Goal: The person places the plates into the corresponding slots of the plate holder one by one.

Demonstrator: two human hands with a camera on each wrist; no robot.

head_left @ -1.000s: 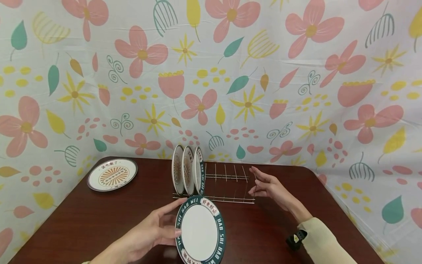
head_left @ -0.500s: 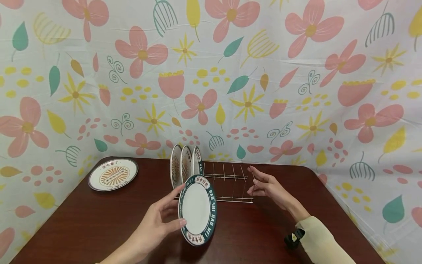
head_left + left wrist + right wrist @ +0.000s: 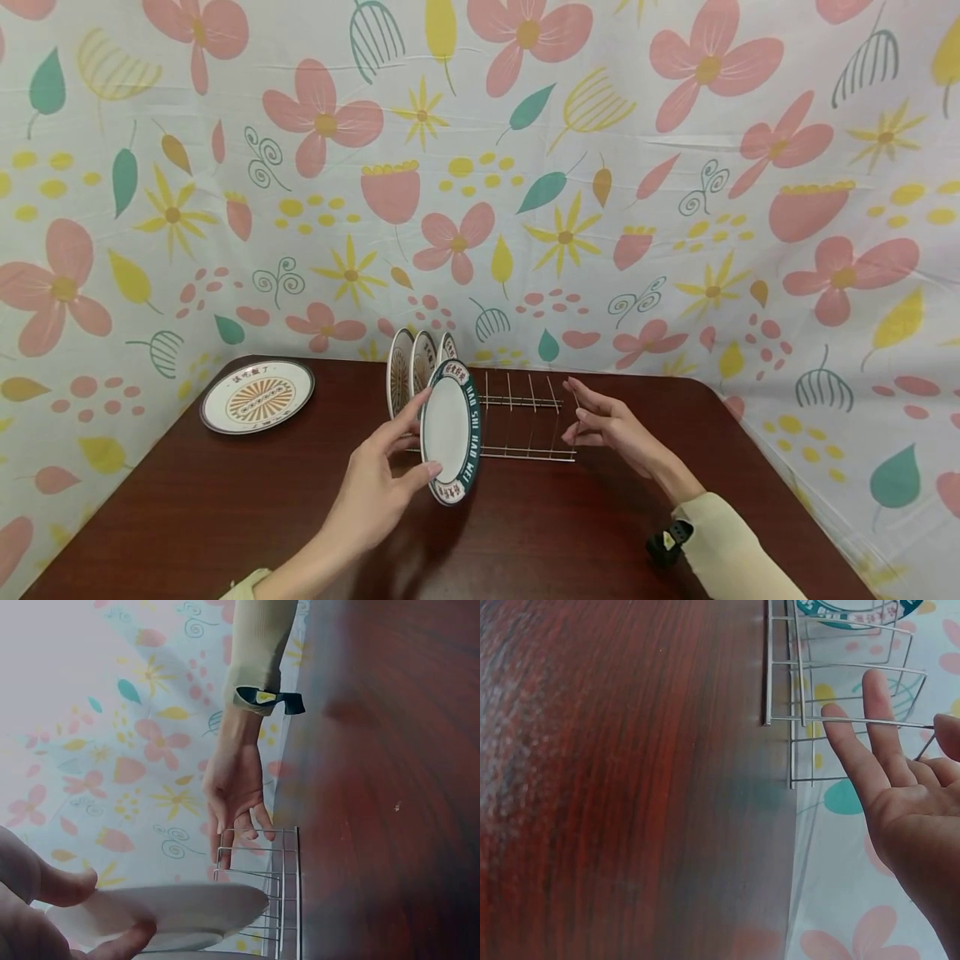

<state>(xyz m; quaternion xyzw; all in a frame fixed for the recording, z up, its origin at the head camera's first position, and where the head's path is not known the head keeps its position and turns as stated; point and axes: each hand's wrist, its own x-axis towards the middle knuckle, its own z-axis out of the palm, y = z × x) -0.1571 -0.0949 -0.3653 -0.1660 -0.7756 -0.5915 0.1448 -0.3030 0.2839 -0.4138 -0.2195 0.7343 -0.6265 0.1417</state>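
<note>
Head view showed the left hand (image 3: 375, 483) gripping a green-rimmed plate (image 3: 447, 433) by its left edge, thumb on the white face and fingers behind, with the plate nearly upright in front of the wire rack (image 3: 528, 457) and above the table (image 3: 570, 533). Whether its far rim touched the rack could not be told. The right hand (image 3: 615, 425) pinched the rack's right end, two of its fingers stretched past the end wire.

Three upright plates (image 3: 422, 364) stood at the rack's left end, the rightmost partly hidden behind the held one. That closeness looked like the chief danger: a slight drift left could have knocked rims together, chipping them or tipping the row. The hold was one-sided, so the plate might have twisted loose if its rim caught a wire. Such a push could also have slid the thin rack, had the right hand's pinch eased. The flat plate (image 3: 257, 396) at the table's left seemed safe.
</note>
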